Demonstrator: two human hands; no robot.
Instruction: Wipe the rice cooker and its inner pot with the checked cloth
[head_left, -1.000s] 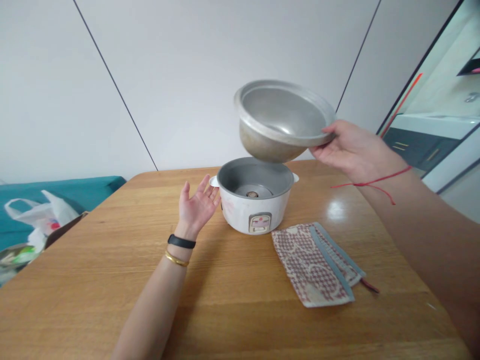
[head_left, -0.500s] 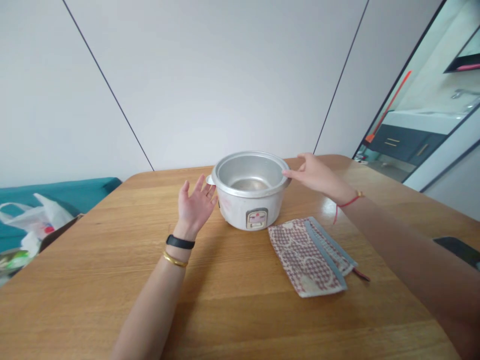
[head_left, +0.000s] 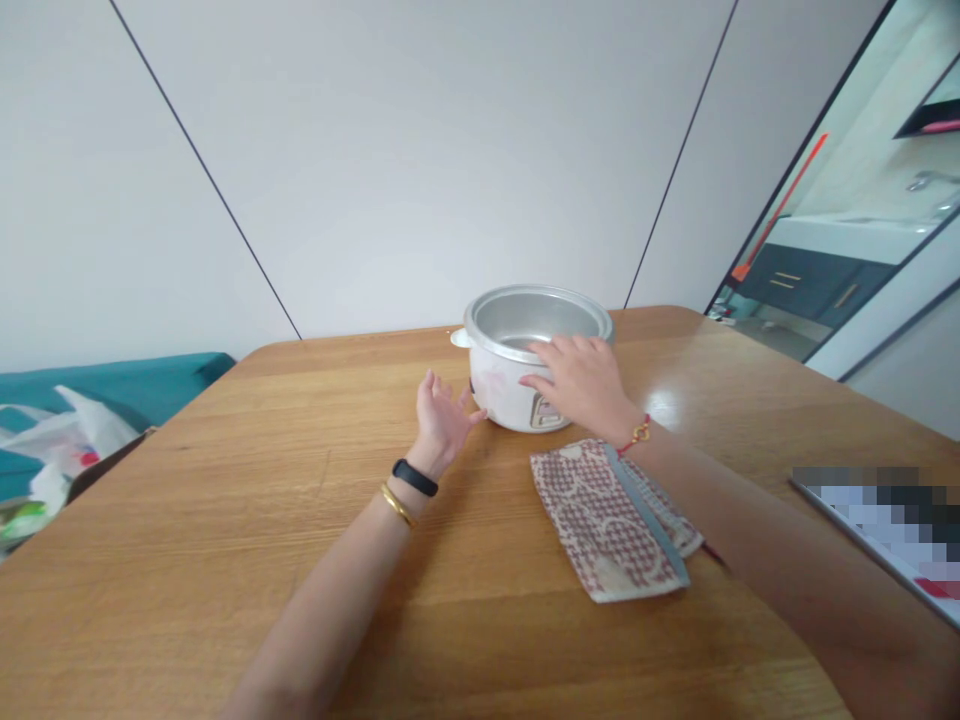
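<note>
A white rice cooker [head_left: 501, 388] without a lid stands upright toward the table's far edge, its metal inside showing. My left hand [head_left: 444, 422] is open, palm up, beside the cooker's lower left side; its fingertips are close to the wall, and I cannot tell if they touch. Over the cooker's front right rim lies my right hand [head_left: 581, 378], fingers stretched out and holding nothing. It hides part of the rim and the front panel. Just in front of the cooker is a folded red-and-white patterned cloth [head_left: 600, 520] with a grey border, partly under my right forearm.
The wooden table [head_left: 247, 500] reaches up to a pale panelled wall [head_left: 420, 150]. At the right edge lies a flat device with a pixelated surface [head_left: 877, 530]. White plastic bags [head_left: 90, 430] and a teal seat [head_left: 150, 375] are at the left.
The cooker has shifted right and slightly back, and has turned so its front panel faces more rightward. My left hand moved right; my right hand moved from the right rim to the front.
</note>
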